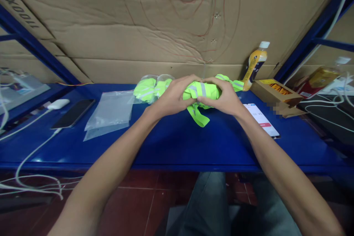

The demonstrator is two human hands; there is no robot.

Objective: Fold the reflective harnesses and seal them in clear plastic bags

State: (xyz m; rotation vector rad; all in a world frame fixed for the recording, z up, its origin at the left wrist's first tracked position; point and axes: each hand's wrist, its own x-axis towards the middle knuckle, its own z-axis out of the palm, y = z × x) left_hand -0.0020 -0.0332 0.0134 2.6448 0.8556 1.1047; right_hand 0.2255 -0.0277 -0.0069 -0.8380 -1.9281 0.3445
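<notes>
l. hand (pixel 174 94) & r. hand (pixel 227 97) clasped a lime bundle (pixel 204 90) w/ grey reflective bands toward the rear of a blue table (pixel 177 143); can't tell if it touched the surface. fingers wrapped its sides, thumbs nearly met in front, prob. to keep soft cloth compact. a strap (pixel 201 119) dangled below, apparently outside the grip. just left, lime packs (pixel 145 90), seemingly in clear plastic, sat by the cardboard wall (pixel 105 44), perhaps to stay out of the way. clear bags (pixel 110 108) lay flat farther left, likely for easy reach. a lit phone (pixel 260 118) lay near the r. forearm, screen up, presumably for viewing.
</notes>
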